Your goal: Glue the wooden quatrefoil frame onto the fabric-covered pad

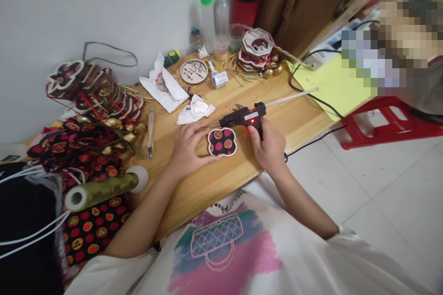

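Observation:
My right hand (272, 145) is wrapped round the grip of a black hot glue gun (244, 116). A red light glows on the gun's side, and a clear glue stick (294, 97) sticks out of its back. The nozzle points left, at the upper edge of a flower-shaped wooden piece (222, 142) faced with dark patterned fabric. This piece lies on the wooden table (194, 184). My left hand (188, 150) steadies it from the left, thumb at the lower edge and fingers near the upper left edge, close to the nozzle.
Left are stacked wooden ornaments with bells (104, 92), patterned fabric (93, 226), a thread spool (104, 189) and a pen (151, 133). Behind lie crumpled tissues (195, 109), a round wooden disc (194, 71) and bottles (206, 18). The gun's black cable (311, 143) runs right, near a person (398, 37).

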The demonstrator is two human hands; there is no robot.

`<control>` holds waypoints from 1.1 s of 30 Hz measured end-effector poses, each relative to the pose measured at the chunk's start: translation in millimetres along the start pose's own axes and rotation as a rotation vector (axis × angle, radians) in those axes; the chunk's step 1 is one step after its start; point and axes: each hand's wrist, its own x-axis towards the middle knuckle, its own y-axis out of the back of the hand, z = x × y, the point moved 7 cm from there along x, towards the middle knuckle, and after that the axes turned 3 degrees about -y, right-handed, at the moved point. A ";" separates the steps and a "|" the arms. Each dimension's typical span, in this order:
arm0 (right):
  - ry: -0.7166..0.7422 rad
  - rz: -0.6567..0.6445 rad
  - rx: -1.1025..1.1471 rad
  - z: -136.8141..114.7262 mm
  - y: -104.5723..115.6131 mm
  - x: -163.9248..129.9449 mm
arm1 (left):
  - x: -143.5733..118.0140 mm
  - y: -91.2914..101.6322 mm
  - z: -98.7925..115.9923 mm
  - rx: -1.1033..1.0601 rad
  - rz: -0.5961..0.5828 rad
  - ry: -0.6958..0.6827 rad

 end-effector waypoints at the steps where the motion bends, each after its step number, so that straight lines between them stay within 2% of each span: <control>1: 0.000 0.003 -0.001 0.0 0.3 0.1 | 0.1 -0.3 -0.6 -0.003 -0.006 0.009; 19: -0.016 -0.036 0.020 1.7 -1.1 -0.1 | 0.5 0.2 0.3 -0.014 0.006 0.008; 27: -0.002 -0.007 0.019 2.3 0.0 -1.3 | -0.1 1.4 2.8 -0.014 0.030 -0.036; 33: 0.001 0.002 0.009 3.9 3.0 -2.3 | 0.2 0.5 3.7 -0.025 0.040 0.010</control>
